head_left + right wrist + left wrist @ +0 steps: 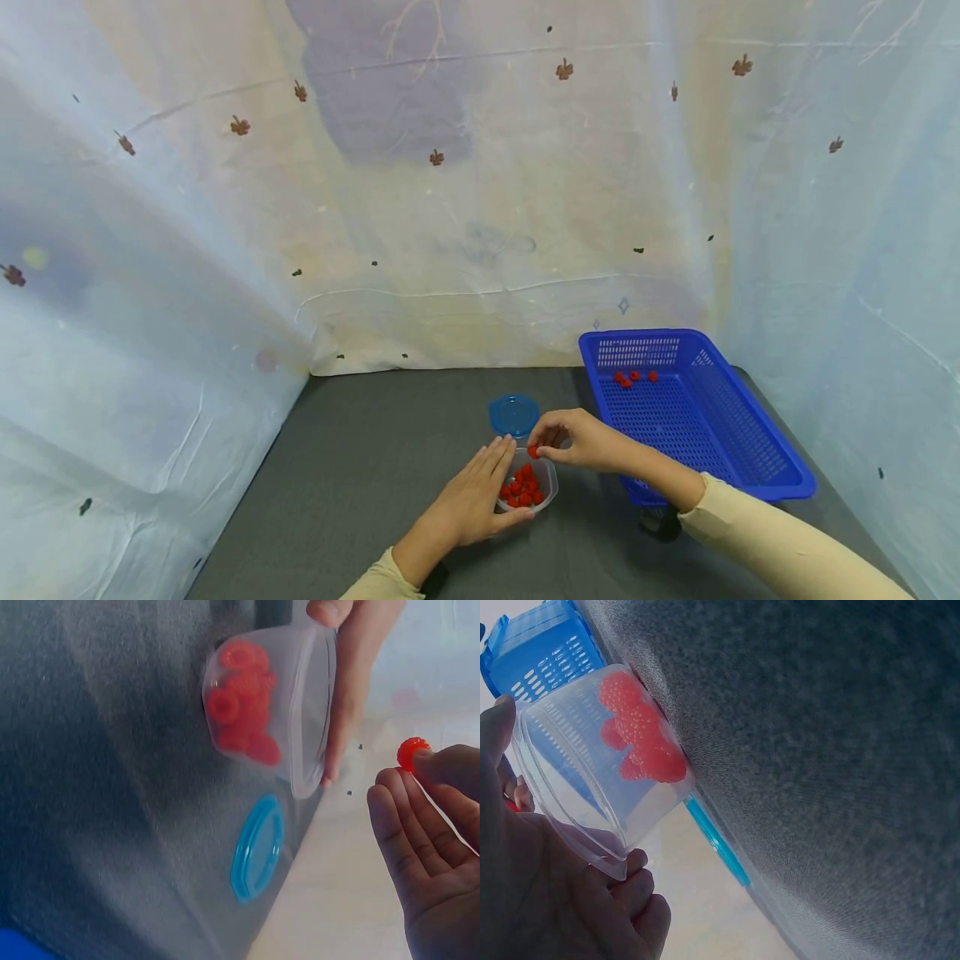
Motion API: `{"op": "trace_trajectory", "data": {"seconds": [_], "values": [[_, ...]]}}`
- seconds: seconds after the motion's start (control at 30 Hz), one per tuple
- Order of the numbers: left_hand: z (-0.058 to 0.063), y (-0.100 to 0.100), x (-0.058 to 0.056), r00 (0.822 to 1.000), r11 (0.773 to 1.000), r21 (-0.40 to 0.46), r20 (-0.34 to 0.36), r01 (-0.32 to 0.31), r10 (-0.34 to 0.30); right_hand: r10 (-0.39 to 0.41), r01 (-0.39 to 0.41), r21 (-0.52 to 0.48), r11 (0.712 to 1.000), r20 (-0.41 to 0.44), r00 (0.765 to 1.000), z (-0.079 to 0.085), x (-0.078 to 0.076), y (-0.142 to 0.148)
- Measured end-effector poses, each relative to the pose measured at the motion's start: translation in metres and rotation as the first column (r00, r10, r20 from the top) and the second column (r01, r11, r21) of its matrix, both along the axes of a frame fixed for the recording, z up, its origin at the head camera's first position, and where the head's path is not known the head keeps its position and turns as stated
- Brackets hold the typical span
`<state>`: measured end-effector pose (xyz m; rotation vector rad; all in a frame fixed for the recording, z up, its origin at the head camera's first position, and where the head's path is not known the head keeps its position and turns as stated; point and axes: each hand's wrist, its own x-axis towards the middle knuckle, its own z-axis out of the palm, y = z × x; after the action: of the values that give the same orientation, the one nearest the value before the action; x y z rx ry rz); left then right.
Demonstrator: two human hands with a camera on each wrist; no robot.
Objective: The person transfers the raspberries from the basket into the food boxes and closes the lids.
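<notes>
A clear plastic container [554, 487] stands on the grey table with several red raspberries [247, 705] inside. My left hand [471, 498] rests along its near-left rim, fingers straight and thumb spread to the front side. Between thumb and fingertips my right hand [581, 440] pinches one raspberry [412, 753], just above the container's right rim. Behind the container lies a round blue lid [514, 416]. In the left wrist view the berries [641, 731] show through the container wall, heaped at the bottom.
To the right, a blue perforated basket [750, 433] holds several raspberries [634, 376] near its far left corner. A dark object [660, 525] sits beside its front edge, under my right forearm. Patterned curtains [487, 208] hang behind and at both sides of the table.
</notes>
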<state>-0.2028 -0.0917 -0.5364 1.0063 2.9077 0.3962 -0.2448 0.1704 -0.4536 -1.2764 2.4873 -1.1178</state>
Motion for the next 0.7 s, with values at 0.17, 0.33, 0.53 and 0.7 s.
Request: {"op": "trace_trajectory", "data": {"seconds": [0.17,0.33,0.53,0.7], "values": [[0.000,0.000,0.000,1.000,1.000,0.006,-0.010,0.008,-0.008,0.022,-0.022,0.003,1.000,0.017,1.000,-0.001,0.002,-0.006],[0.000,0.000,0.001,1.000,1.000,0.010,-0.016,0.014,-0.014,0.015,-0.015,0.014,1.000,0.007,1.000,-0.001,0.001,-0.009],[0.000,0.000,0.001,1.000,1.000,0.010,-0.004,0.003,-0.002,-0.051,0.051,0.024,0.998,0.001,0.999,0.002,-0.003,-0.002],[0.000,0.000,0.001,1.000,1.000,0.004,0.002,-0.007,0.007,-0.102,0.102,0.016,0.995,-0.023,0.995,0.012,-0.007,0.009]]}}
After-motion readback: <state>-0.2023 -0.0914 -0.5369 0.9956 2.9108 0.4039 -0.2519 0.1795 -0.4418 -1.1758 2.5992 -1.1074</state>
